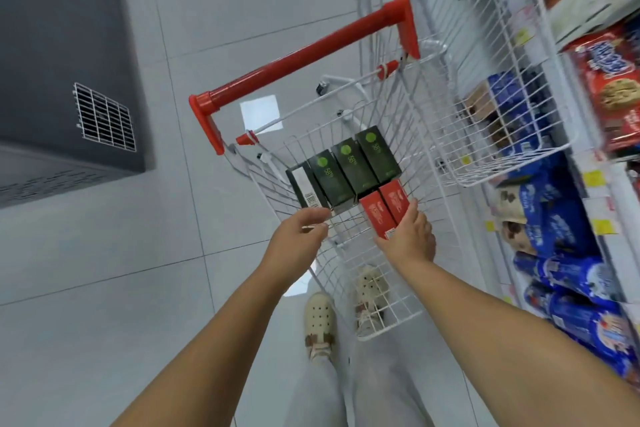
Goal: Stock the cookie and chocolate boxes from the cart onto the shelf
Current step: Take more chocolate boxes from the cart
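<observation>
A white wire cart [349, 267] with a red handle [304, 59] stands in front of me. In its lower basket lie several dark green boxes [349, 166] in a row and two red boxes [381, 210] side by side. My right hand [412, 236] grips the near end of the red boxes, thumb along their right side. My left hand [301, 229] hovers with its fingers apart just below the leftmost dark box [304, 187], touching nothing. The shelf [595, 180] runs along the right.
The cart's upper wire basket [485, 97] sits against the shelf front. Blue cookie packs [571, 284] and red cookie packs [613, 80] fill the shelf. A dark grey cabinet [62, 73] stands at the left. My feet [320, 326] are beside the cart on grey floor tiles.
</observation>
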Action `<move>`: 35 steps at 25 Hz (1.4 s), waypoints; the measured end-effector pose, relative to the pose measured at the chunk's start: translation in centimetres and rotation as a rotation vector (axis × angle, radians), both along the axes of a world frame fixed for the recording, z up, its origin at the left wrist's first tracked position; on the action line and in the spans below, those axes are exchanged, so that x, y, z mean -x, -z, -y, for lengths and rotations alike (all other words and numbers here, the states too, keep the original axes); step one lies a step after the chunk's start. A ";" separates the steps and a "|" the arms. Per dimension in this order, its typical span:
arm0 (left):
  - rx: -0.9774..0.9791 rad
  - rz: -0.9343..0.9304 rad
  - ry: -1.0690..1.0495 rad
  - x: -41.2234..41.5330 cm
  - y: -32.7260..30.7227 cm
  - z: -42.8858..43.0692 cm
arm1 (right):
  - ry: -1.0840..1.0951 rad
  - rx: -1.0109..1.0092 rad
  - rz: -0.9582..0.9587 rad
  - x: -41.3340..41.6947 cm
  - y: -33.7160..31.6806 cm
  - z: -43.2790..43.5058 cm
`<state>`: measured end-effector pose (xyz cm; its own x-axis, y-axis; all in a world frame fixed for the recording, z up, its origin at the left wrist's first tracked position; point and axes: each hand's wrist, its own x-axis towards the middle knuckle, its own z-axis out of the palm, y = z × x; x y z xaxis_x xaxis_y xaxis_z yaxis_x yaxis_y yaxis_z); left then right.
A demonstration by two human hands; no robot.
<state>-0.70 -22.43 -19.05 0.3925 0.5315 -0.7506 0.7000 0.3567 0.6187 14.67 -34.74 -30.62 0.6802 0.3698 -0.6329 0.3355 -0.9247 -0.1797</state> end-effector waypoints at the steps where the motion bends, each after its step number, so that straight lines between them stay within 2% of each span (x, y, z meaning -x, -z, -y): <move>1: 0.009 0.007 -0.008 -0.1 0.4 -0.2 | 0.007 0.009 0.005 -0.1 0.6 -0.3; 5: 0.099 0.019 0.015 -0.6 1.2 -0.3 | 0.007 -0.040 0.014 -1.2 0.3 -0.7; 7: 0.138 0.041 0.057 -1.0 0.8 -0.2 | -0.022 -0.129 -0.088 -2.6 -2.3 -0.3; 10: 0.164 0.020 0.192 -1.8 -0.7 -0.5 | 0.039 -0.273 -0.530 -5.9 -8.8 0.2; 12: 0.248 0.027 0.247 -2.3 -2.0 -1.2 | 0.074 -0.302 -0.842 -7.4 -12.7 -0.1; 14: 0.395 0.104 0.272 -2.6 -2.9 -2.1 | 0.050 -0.315 -1.035 -8.1 -14.3 -0.9; 16: 0.504 0.178 0.301 -2.1 -3.5 -3.0 | 0.058 -0.325 -1.137 -8.0 -14.5 -1.9; 18: 0.515 0.166 0.290 -1.1 -3.6 -3.4 | 0.159 -0.376 -1.155 -7.0 -14.0 -2.5; 21: 0.466 0.129 0.122 0.7 -3.7 -3.0 | 0.479 -0.524 -1.118 -4.0 -13.9 -2.3; 24: 0.434 0.164 0.012 1.2 -5.3 -2.2 | 0.621 -0.590 -1.109 -0.3 -16.7 -0.6; 27: 0.418 0.276 0.058 0.0 -9.2 -1.6 | 0.740 -0.699 -0.938 1.1 -21.7 2.6; 32: 0.431 0.435 0.194 -2.9 -18.5 1.9 | 1.024 -0.993 -0.848 0.2 -31.6 10.3; 35: 0.387 0.493 0.297 -5.0 -24.2 5.9 | 1.175 -1.136 -0.686 0.3 -38.0 17.2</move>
